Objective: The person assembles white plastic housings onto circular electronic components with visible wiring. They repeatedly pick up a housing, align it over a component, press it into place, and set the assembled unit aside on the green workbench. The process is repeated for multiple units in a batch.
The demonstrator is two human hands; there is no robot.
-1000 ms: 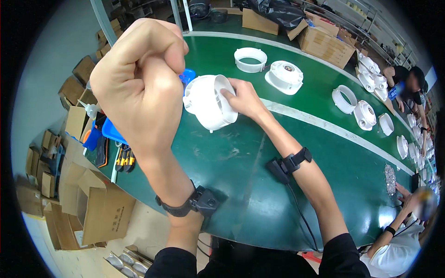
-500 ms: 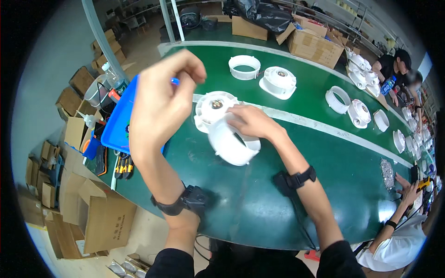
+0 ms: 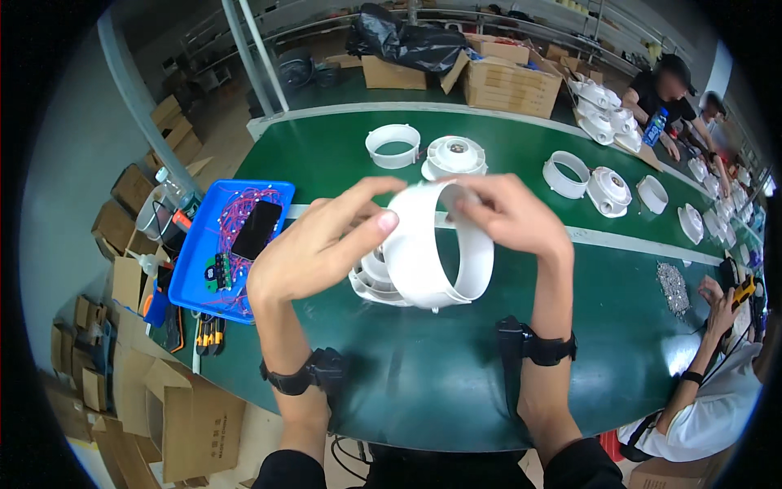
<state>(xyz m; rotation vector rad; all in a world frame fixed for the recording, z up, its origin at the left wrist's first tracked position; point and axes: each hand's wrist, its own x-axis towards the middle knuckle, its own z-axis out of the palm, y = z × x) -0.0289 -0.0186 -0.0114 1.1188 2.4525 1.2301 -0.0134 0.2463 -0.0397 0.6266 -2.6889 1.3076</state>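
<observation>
A white plastic ring (image 3: 412, 248) is held up on edge in front of me, tilted so its opening faces right. My right hand (image 3: 521, 218) grips the upper right rim, fingers hooked over the edge. On the other side, my left hand (image 3: 314, 248) has its thumb against the ring's outer wall and its fingers at the top. Partly hidden behind the ring, a round white housing (image 3: 376, 287) rests on the green worktable (image 3: 423, 367). Farther back are another white ring (image 3: 393, 159) and a white housing with a metal centre (image 3: 456, 156).
A blue tray (image 3: 189, 285) at left holds red wires, green circuit boards and a black phone (image 3: 257, 230). Yellow-black tools (image 3: 210, 334) lie beside it. More white parts (image 3: 609, 192) stand at right, near a pile of small metal pieces (image 3: 673, 289). Co-workers sit at the right.
My left hand has come down from its raised pose onto the ring. The ring has been lifted and turned, and my right hand has shifted right with it. The view has shifted too.
</observation>
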